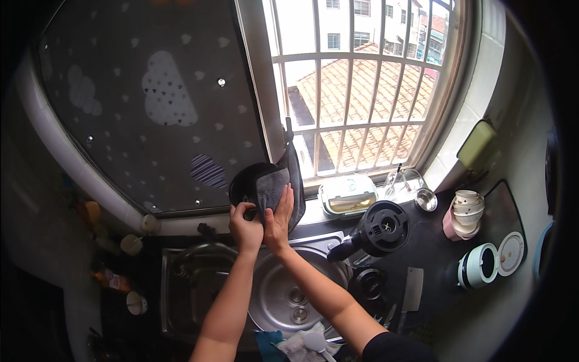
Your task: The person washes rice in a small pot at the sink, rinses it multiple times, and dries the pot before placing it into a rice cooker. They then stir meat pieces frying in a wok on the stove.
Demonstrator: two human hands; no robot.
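Both arms reach up over the stainless steel sink (289, 280) towards the window. A grey cloth (271, 185) hangs beside a dark round object (246, 181), whose kind I cannot tell, at the window frame. My right hand (279, 215) lies with its palm and extended fingers against the cloth. Just left of it, my left hand (246, 226) has bent fingers at the lower edge of the dark object and cloth; what they grip is partly hidden. A dark grey hanging fabric (296, 181) is directly behind to the right.
Right of the sink stand a black-topped blender jug (384, 228), a cleaver (412, 289), stacked bowls (467, 208) and a mint-green lidded pot (479, 267). A lunch box (348, 195) and glasses (398, 181) line the sill. Cloths (303, 344) lie at the sink's front edge.
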